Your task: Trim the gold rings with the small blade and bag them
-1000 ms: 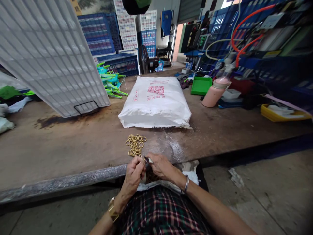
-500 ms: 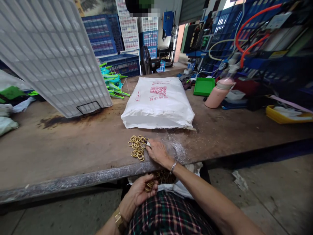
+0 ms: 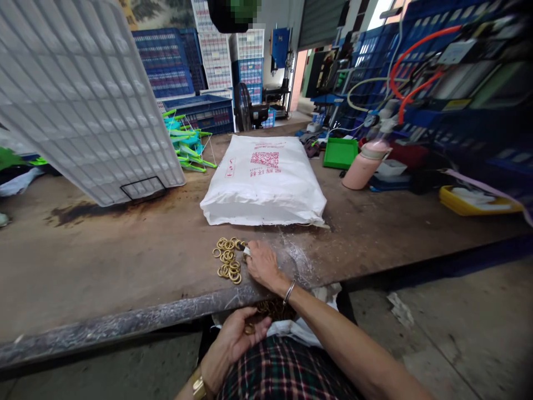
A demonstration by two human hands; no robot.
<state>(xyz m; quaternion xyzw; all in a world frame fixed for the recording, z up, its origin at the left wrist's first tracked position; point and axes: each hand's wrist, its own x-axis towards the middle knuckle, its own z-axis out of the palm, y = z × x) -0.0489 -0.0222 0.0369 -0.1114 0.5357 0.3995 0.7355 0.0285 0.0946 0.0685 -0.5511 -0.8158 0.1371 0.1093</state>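
Note:
Several loose brass-coloured rings (image 3: 228, 256) lie in a small heap near the table's front edge. Against the heap's right side rests my right hand (image 3: 263, 265), back up, fingers curled down and closed, with a white wrap on one finger. Whatever is under its fingertips is hidden. Below the edge, my left hand (image 3: 237, 336) is turned palm up with its fingers partly curled around a brass ring (image 3: 249, 329). Just beyond it, more rings (image 3: 270, 309) sit in a white sack (image 3: 297, 330) on my lap, partly covered by my right forearm.
A stuffed white sack with red print (image 3: 266, 183) lies behind the heap. To the left leans a large pale ribbed tray (image 3: 95, 105), beside green and turquoise plastic pieces (image 3: 189, 144). A pink bottle (image 3: 362, 166), a green tray (image 3: 340, 153) and a yellow tray (image 3: 470, 203) stand right.
My left hand has opened somewhat, and fewer rings show in it than before. My right hand stays at the heap's right side. The whole view has shifted slightly.

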